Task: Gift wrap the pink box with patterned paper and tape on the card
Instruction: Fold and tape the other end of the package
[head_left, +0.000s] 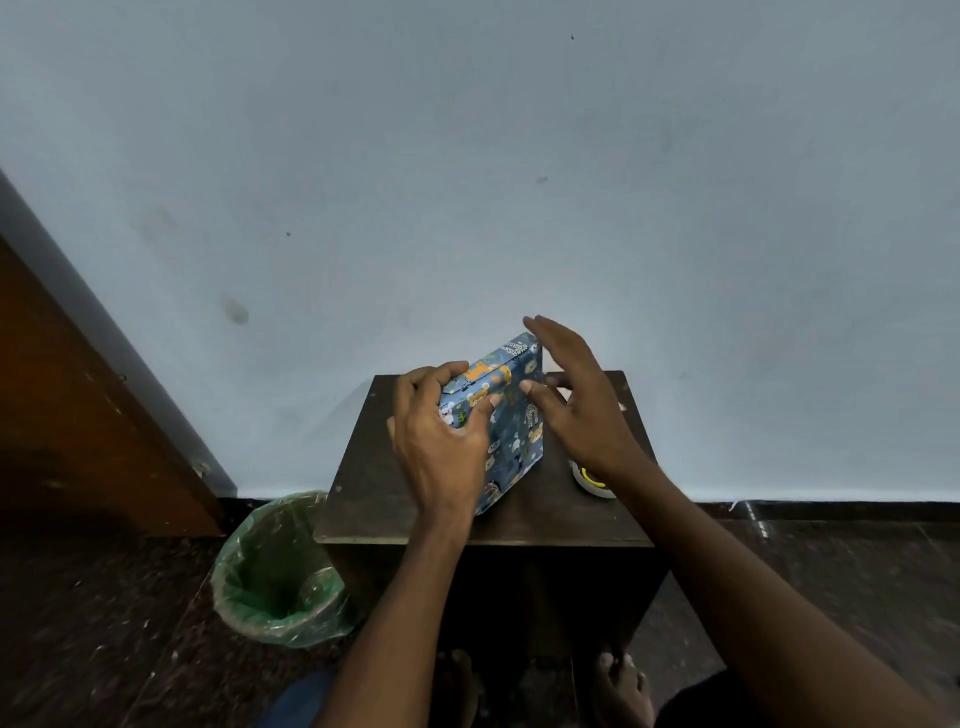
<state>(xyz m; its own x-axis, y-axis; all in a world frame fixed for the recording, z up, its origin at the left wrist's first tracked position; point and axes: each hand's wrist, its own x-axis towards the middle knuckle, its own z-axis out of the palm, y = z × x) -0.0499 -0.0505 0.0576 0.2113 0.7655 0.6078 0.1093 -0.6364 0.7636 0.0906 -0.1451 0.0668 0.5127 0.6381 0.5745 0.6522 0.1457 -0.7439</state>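
**Wrapped box held on edge over the small bench**

My left hand (441, 436) grips the wrapped box (511, 421), tilted on its edge on the dark wooden bench (363, 499). My right hand (576, 400) hovers beside it, fingers spread, grasping nothing. My right wrist partly hides a tape roll (592, 480). A green-lined bin (275, 571) stands left of the bench, on the floor.

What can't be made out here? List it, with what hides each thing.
- Pink box inside the blue animal-patterned wrapped parcel: head view, fully covered by paper.
- Card: not visible anywhere.
- White and yellow tape roll: partly behind the right hand and its wrist.
- Parcel's left edge: under the gripping left hand.
- Dark wooden table: top partly covered.
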